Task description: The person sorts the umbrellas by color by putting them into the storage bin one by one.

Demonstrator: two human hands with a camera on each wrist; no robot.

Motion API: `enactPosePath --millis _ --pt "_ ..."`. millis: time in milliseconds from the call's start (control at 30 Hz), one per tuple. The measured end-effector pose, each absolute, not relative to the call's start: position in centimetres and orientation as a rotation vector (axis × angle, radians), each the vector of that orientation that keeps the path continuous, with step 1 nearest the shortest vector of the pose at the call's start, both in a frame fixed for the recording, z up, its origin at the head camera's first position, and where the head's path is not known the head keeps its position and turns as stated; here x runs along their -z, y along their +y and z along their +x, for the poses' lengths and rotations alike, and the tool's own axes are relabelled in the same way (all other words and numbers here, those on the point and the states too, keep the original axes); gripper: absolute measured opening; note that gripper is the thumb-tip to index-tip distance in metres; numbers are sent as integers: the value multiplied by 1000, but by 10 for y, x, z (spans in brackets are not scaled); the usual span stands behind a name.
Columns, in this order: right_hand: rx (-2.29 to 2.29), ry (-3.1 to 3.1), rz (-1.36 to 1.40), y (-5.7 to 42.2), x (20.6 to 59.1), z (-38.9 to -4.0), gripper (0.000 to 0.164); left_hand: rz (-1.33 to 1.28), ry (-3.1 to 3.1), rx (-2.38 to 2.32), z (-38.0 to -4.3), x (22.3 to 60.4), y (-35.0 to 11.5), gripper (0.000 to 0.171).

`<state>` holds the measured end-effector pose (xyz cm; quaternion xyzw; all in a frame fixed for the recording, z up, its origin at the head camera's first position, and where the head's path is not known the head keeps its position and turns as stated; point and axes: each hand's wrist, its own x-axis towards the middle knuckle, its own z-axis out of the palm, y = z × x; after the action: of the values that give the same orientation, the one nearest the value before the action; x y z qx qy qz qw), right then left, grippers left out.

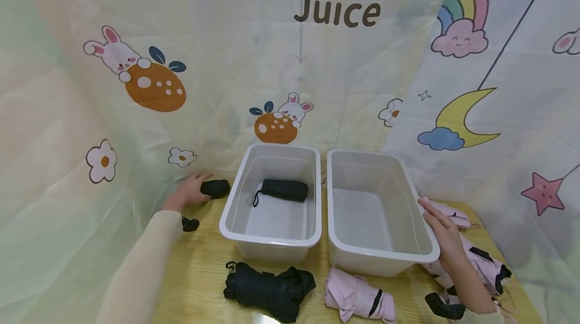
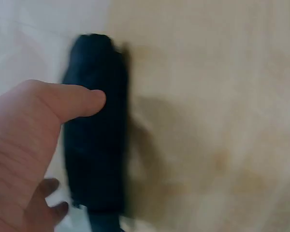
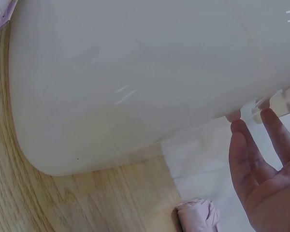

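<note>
At the far left of the table my left hand [image 1: 191, 190] grips a black folded umbrella [image 1: 215, 188]. The left wrist view shows the thumb lying across the dark umbrella [image 2: 94, 145], with other fingertips below, partly hidden. To its right is a white bin [image 1: 272, 243] with another black folded umbrella [image 1: 285, 190] lying inside, its wrist loop hanging off one end. My right hand [image 1: 446, 238] rests against the outer right rim of a second white bin [image 1: 380, 258]. In the right wrist view its fingers [image 3: 278, 133] reach up along the bin's side.
In front of the bins lie a loosely bundled black umbrella [image 1: 269, 289] and a pink rolled umbrella [image 1: 360, 296]. More pink umbrellas [image 1: 482, 263] lie right of the second bin, beside my right forearm. A printed curtain [image 1: 217, 87] hangs behind and around the wooden table [image 1: 186, 273].
</note>
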<state>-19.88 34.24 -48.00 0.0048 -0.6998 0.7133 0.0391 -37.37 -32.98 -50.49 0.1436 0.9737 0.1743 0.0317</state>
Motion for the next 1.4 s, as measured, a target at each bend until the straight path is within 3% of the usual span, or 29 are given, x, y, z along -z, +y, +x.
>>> enactPosePath --millis 433,1167,1400 --pt "-2177 -2127 63 341 483 -197 50 368 3139 -320 -351 530 -333 75" --pt "-2228 -2035 10 342 485 -199 47 498 3058 -819 -352 540 -328 72" --pt "-2231 -2054 13 343 484 -202 49 506 3057 -988 -344 526 -325 73"
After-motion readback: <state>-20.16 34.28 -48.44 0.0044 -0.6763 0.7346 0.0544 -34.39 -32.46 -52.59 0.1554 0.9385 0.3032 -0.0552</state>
